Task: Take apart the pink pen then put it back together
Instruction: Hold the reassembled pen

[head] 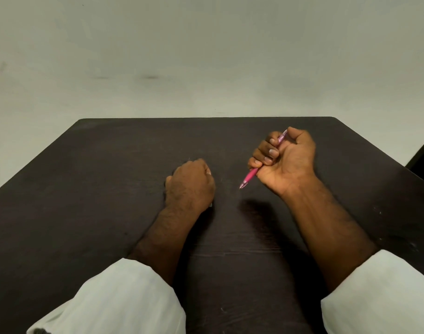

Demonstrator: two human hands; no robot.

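Observation:
The pink pen [250,176] is gripped in my right hand [286,160], raised a little above the dark table [98,189]. Its pink grip and tip stick out below my fingers toward the lower left; its clear pink top end shows above my thumb. The pen looks whole. My left hand [190,185] rests on the table as a closed fist, to the left of the pen's tip and apart from it. Nothing shows inside that fist; a small pale glint sits at its lower right edge, too small to identify.
The dark wooden table spans the view, its far edge [206,118] against a pale floor or wall. A dark object [422,155] stands off the table's right side. Both forearms in white sleeves cross the near part of the table.

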